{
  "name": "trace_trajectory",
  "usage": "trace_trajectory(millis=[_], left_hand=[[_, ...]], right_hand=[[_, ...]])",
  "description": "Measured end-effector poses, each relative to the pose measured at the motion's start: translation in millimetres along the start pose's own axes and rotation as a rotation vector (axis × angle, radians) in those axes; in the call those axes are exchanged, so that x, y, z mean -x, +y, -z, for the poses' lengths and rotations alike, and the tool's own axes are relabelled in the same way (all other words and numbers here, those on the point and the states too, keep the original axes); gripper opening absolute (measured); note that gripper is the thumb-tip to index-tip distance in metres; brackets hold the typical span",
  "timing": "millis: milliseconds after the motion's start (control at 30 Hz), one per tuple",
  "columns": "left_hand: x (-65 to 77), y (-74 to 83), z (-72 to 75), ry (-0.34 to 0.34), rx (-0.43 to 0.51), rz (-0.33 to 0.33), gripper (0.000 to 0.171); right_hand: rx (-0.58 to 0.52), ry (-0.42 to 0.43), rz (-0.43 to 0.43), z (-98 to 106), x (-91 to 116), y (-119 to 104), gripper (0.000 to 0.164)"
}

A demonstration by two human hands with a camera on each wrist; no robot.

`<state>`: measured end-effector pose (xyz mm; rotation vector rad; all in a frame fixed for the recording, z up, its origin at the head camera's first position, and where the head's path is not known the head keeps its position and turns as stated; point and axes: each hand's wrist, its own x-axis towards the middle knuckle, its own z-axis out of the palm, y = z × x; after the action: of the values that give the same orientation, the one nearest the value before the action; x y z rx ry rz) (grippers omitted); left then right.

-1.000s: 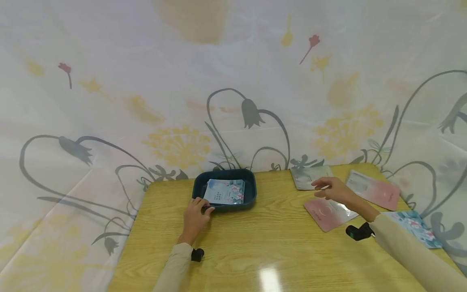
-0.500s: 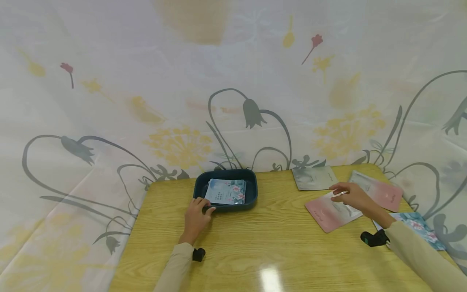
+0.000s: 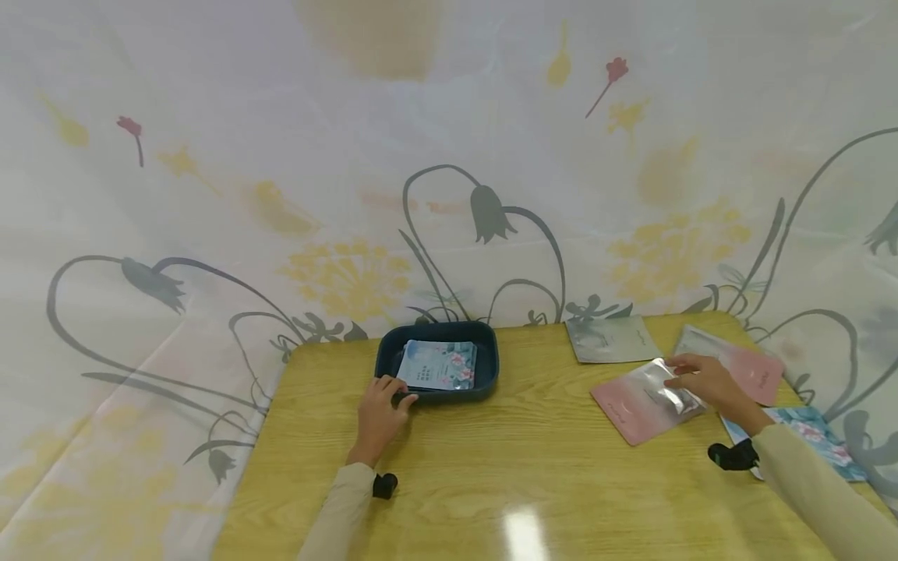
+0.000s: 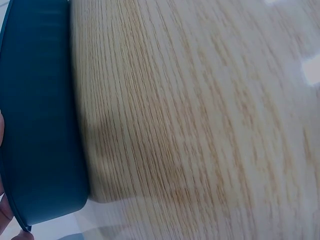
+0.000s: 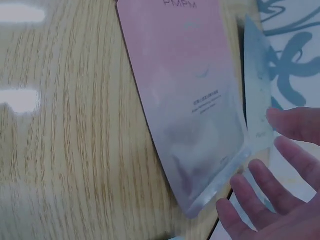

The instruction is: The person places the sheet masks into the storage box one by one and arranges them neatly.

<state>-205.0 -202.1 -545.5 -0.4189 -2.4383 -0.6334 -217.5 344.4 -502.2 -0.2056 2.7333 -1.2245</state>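
Observation:
My left hand (image 3: pixel 379 413) grips the front left corner of a dark blue plastic tray (image 3: pixel 449 396). A light blue floral sheet mask packet (image 3: pixel 438 366) lies on top inside that tray. In the left wrist view the tray's side wall (image 4: pixel 42 115) fills the left edge, with fingertips (image 4: pixel 5 212) at its rim. Over the silver end of a pink sheet mask packet (image 3: pixel 638 409), my right hand (image 3: pixel 708 382) hovers with fingers spread. The right wrist view has those fingers (image 5: pixel 265 182) right beside the end of the pink packet (image 5: pixel 185 95), pinching nothing.
A grey-green packet (image 3: pixel 612 340) lies at the table's back edge. Another pink and silver packet (image 3: pixel 754 370) and a blue floral packet (image 3: pixel 817 440) lie along the right edge. Behind the wooden table (image 3: pixel 491 467) hangs a flower-printed cloth (image 3: pixel 449 117).
My right hand has moved right and slightly down, from between the grey-green and pink packets to the pink packet's silver end. My left hand stays on the tray's corner.

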Motion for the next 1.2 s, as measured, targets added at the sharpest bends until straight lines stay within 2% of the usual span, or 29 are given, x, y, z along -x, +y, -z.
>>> trace_trajectory(millis=[200,300,467,600,700,800,967,1100,1200], left_hand=[[-1.3,1.9,0.0,-0.008,-0.008,0.003,0.022],[0.0,3.0,0.5,-0.015,-0.019,0.014,0.022],[1.4,4.5,2.1,-0.012,-0.02,0.019,0.022],[0.1,5.4,3.6,0.0,-0.014,0.006,0.022],[-1.9,5.5,4.1,0.005,-0.01,-0.004,0.022],[-3.0,5.4,2.3,0.002,-0.002,-0.007,0.021],[-2.5,3.0,-0.9,-0.001,-0.005,-0.003,0.021],[-1.6,2.2,-1.4,0.008,-0.006,-0.004,0.022],[-1.4,3.3,-0.6,0.013,0.004,-0.009,0.022]], right_hand=[[-0.017,-0.011,-0.072,1,2,12,0.05],[-0.006,0.009,-0.098,-1,0,20,0.049],[-0.025,0.058,-0.118,-11,-4,30,0.047],[-0.004,0.076,-0.115,-17,-7,30,0.039],[-0.02,0.052,-0.094,-18,-7,29,0.027],[-0.117,-0.003,-0.078,-16,-4,29,0.021],[-0.268,-0.096,-0.094,-13,0,29,0.023],[-0.31,-0.133,-0.11,-12,0,29,0.028],[-0.29,-0.132,-0.088,-11,1,31,0.029]])
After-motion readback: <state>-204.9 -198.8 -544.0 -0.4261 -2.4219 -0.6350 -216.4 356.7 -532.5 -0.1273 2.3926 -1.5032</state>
